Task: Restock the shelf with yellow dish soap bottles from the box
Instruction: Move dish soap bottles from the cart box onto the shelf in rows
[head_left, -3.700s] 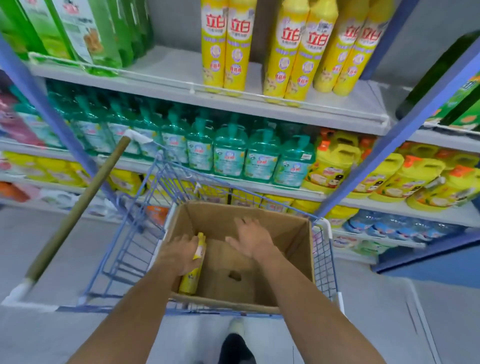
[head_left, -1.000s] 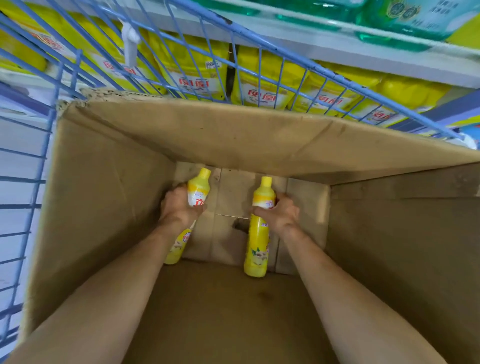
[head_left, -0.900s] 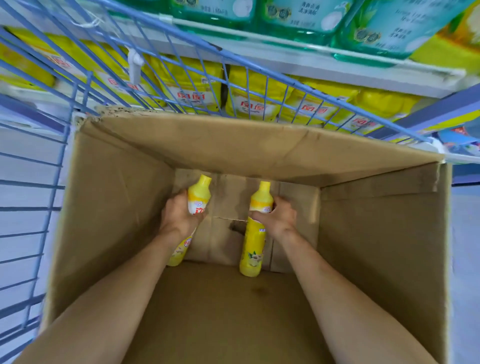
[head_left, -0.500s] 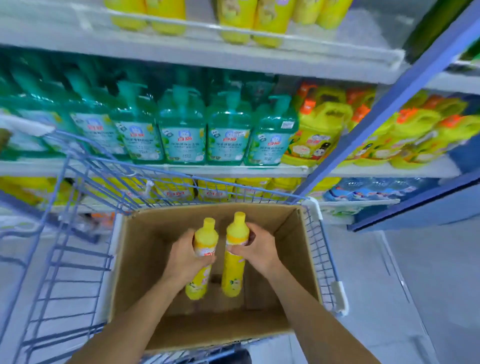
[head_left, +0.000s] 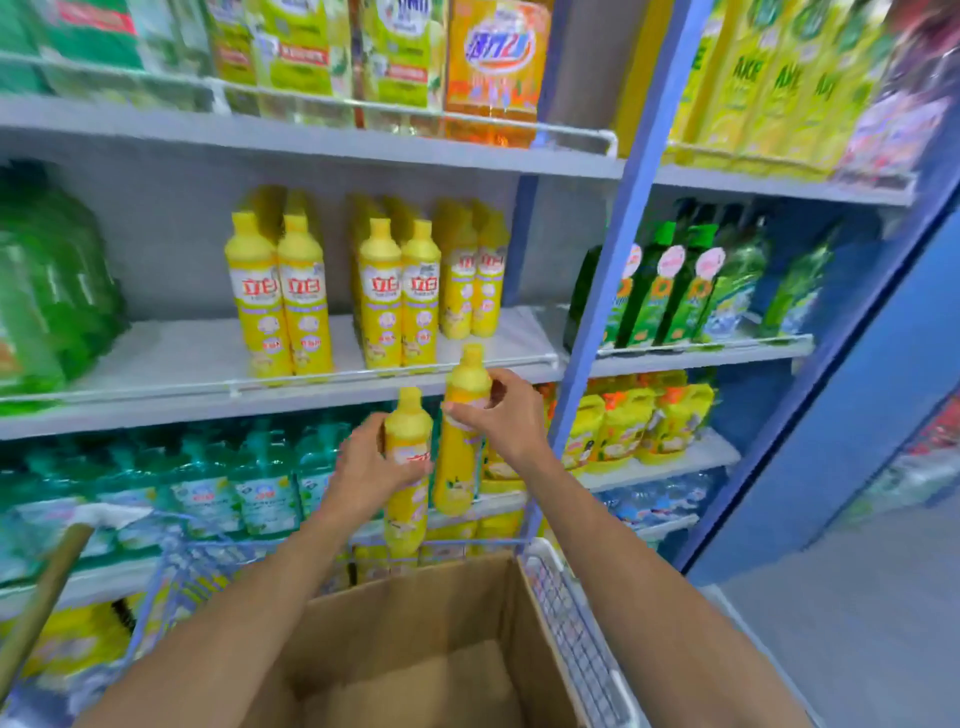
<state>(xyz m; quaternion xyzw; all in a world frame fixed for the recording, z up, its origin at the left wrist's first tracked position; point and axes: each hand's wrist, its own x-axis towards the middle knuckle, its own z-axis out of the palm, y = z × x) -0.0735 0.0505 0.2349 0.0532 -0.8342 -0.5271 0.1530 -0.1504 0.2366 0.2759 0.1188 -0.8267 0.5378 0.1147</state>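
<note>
Yellow dish soap bottles, two in hand: my left hand (head_left: 363, 475) grips one bottle (head_left: 408, 467) upright, my right hand (head_left: 506, 415) grips a second bottle (head_left: 462, 441) a little higher, its cap level with the white shelf (head_left: 171, 358) lip. Both are above the cardboard box (head_left: 415, 639) in the blue cart (head_left: 571, 623). Shelf stock: three groups of yellow bottles (head_left: 400, 296), six fronts counted. Open shelf room lies left of them and in front of the right-hand group.

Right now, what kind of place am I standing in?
Most likely a shop's cleaning-products aisle: white shelves stocked with rows of identical yellow dish soap bottles, and a blue wire cart carrying a cardboard box.
</note>
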